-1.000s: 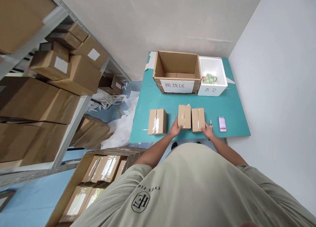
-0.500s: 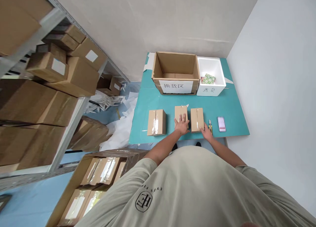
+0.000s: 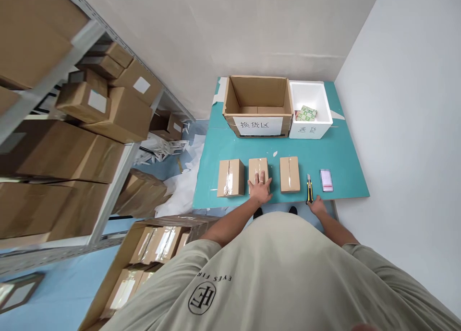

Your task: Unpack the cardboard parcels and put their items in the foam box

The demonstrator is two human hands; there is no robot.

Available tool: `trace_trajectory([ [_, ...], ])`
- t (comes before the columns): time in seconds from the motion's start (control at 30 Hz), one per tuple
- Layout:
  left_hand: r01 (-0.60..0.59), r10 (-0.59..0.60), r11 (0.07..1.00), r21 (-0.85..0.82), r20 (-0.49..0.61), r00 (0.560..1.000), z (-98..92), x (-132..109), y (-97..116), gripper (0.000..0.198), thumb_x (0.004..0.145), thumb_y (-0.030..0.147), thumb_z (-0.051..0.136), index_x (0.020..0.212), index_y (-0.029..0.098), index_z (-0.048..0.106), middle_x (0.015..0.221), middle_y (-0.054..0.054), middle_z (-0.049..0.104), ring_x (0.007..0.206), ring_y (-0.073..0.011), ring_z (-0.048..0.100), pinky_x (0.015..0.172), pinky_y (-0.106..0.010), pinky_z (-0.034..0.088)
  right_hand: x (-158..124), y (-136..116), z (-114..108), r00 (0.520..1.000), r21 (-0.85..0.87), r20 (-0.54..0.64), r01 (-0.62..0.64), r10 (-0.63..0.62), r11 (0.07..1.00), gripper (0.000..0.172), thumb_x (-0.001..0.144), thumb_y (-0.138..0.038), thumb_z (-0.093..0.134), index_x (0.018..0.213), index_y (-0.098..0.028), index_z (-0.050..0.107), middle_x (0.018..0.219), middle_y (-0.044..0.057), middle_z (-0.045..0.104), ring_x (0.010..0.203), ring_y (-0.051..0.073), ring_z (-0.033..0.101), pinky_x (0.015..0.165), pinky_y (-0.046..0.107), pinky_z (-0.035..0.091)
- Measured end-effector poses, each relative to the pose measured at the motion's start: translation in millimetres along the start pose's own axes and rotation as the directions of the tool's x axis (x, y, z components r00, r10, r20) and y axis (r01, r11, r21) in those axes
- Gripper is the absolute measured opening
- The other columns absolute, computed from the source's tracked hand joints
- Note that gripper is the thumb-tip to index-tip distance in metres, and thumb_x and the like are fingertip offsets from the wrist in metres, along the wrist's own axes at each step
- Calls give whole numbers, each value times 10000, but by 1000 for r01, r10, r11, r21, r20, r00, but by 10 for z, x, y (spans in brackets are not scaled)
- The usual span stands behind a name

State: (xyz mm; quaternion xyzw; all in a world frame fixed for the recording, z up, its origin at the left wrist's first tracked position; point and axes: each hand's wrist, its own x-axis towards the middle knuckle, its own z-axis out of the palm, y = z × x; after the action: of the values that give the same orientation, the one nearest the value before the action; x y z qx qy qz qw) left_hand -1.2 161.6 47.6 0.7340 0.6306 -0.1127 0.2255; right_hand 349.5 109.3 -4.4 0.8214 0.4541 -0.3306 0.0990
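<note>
Three closed cardboard boxes stand in a row on the teal table. My left hand (image 3: 260, 188) rests with spread fingers on the top and near side of the middle box (image 3: 258, 164). The left box (image 3: 230, 177) has shiny clear tape along its seam. The right box (image 3: 289, 174) stands apart from both hands. At the table's front edge, my right hand (image 3: 317, 205) is at the handle end of a yellow and black utility knife (image 3: 309, 191). Its thumb and fingertips are apart beside the handle, and the knife lies flat with its blade pointing away.
An open carton (image 3: 257, 126) with a paper sign and a white foam box (image 3: 307, 131) holding a green-patterned packet (image 3: 308, 113) stand at the back. A phone (image 3: 326, 180) lies to the right. Shelves of cartons (image 3: 118, 105) and a large box of parcels (image 3: 158, 223) are at left.
My left hand has shifted the middle box left, widening its gap to the right box. My right hand has left the right box and moved right to the knife.
</note>
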Motion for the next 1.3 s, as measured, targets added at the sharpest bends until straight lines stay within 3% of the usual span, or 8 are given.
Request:
trace_trajectory([
  [0.17, -60, 58, 998, -27, -74, 996, 69, -5, -58, 1081, 939, 539, 831, 1881, 288, 363, 1987, -224, 46, 1810, -592, 41, 1366, -875, 91, 40, -54, 134, 999, 20, -16, 49, -49, 999, 572, 1102, -418, 672, 1598, -167, 537, 1501, 286, 712, 1387, 409, 752, 1074, 447, 585],
  [0.3, -306, 301, 952, -17, -127, 945, 75, 134, 135, 1062, 951, 431, 845, 1882, 319, 347, 1997, -175, 73, 1827, -516, 113, 1442, -754, 69, 151, -174, 89, 999, -33, -30, 19, -20, 999, 574, 1111, -395, 642, 1609, -151, 497, 1490, 297, 707, 1371, 415, 757, 1063, 485, 595],
  [0.4, -404, 400, 914, -43, -80, 913, 117, 242, 359, 1049, 973, 423, 840, 1883, 318, 329, 1999, -164, 79, 1813, -480, 217, 1451, -678, 203, 263, -264, -3, 999, -55, -25, 23, -25, 998, 644, 1080, -344, 687, 1645, -150, 445, 1484, 279, 710, 1367, 378, 756, 1070, 451, 588],
  [0.57, -355, 359, 924, -141, 9, 933, 259, 250, 591, 982, 1011, 351, 776, 1877, 277, 319, 1991, -206, 70, 1620, -476, 549, 1253, -568, 538, 356, -354, -90, 999, -92, 32, 39, -36, 995, 665, 1021, -228, 762, 1614, -122, 480, 1454, 274, 718, 1338, 338, 769, 1091, 412, 581],
  [0.73, -417, 421, 900, -127, 1, 907, 376, 143, 631, 960, 999, 289, 759, 1861, 268, 338, 1952, -217, 211, 1603, -434, 570, 1254, -518, 542, 305, -333, -64, 1000, -92, 3, 0, 0, 996, 654, 884, -191, 889, 1472, -89, 621, 1416, 298, 723, 1290, 368, 788, 1068, 413, 611],
  [1.07, -468, 477, 863, -193, 6, 879, 425, 173, 535, 774, 1050, 136, 612, 1800, 286, 489, 1949, -148, 302, 1614, -365, 594, 1296, -467, 527, 311, -151, -455, 989, 185, -125, -58, 82, 981, 378, 994, -231, 661, 1351, -128, 734, 1276, 266, 827, 1230, 385, 823, 1035, 450, 651],
  [1.23, -497, 505, 841, -212, -20, 863, 441, 281, 459, 640, 1121, 226, 595, 1749, 342, 565, 1911, -98, 410, 1605, -339, 615, 1319, -454, 509, 317, -507, -709, 993, 534, -68, 115, -93, 838, 533, 967, -176, 673, 1496, -152, 610, 941, 64, 833, 811, 248, 833, 779, 336, 677],
  [1.3, -525, 530, 829, -194, -25, 847, 441, 316, 453, 619, 1127, 257, 602, 1739, 343, 574, 1901, -97, 429, 1620, -329, 602, 1332, -439, 490, 291, -753, -774, 978, 560, -42, 191, -202, 806, 564, 993, -190, 669, 1551, -179, 587, 867, 10, 801, 729, 218, 795, 731, 314, 664],
])
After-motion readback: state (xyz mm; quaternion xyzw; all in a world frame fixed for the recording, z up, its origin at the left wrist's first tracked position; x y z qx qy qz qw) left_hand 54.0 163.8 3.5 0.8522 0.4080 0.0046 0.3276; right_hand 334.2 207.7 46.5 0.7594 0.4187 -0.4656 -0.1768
